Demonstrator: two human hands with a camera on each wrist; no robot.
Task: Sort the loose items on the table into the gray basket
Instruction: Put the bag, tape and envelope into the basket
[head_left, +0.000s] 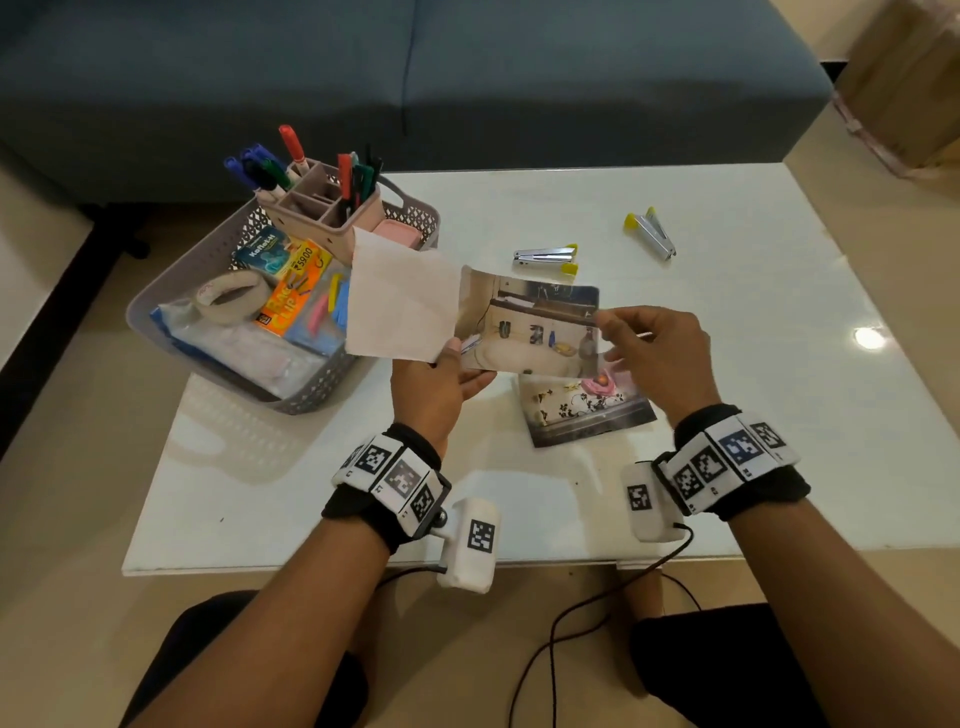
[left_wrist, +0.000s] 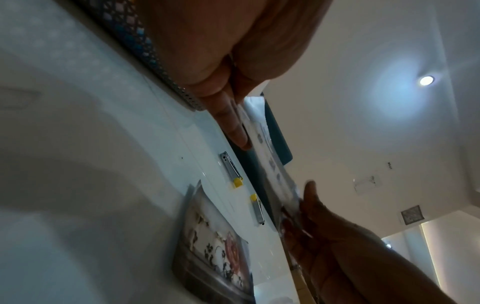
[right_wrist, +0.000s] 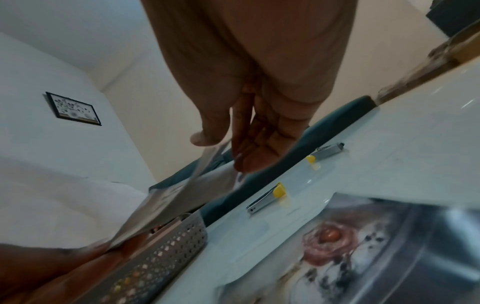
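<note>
I hold a bathroom photo (head_left: 530, 327) above the table between both hands. My left hand (head_left: 451, 358) pinches its lower left corner together with a white sheet (head_left: 400, 301) that overhangs the gray basket (head_left: 156, 317). My right hand (head_left: 610, 332) pinches the photo's right edge between thumb and fingers. In the left wrist view the photo (left_wrist: 272, 164) shows edge-on between my left fingers (left_wrist: 228, 115) and my right hand (left_wrist: 317, 216). The right wrist view shows my right hand (right_wrist: 228, 144) on the photo (right_wrist: 168, 201), above the basket (right_wrist: 166, 242).
A second photo with a pink flower (head_left: 587, 410) lies flat on the white table (head_left: 779, 415) under my hands. Two metal clips with yellow tips (head_left: 545, 258) (head_left: 652, 234) lie farther back. The basket holds a pen organiser (head_left: 322, 208), tape and packets. A blue sofa (head_left: 467, 78) stands behind.
</note>
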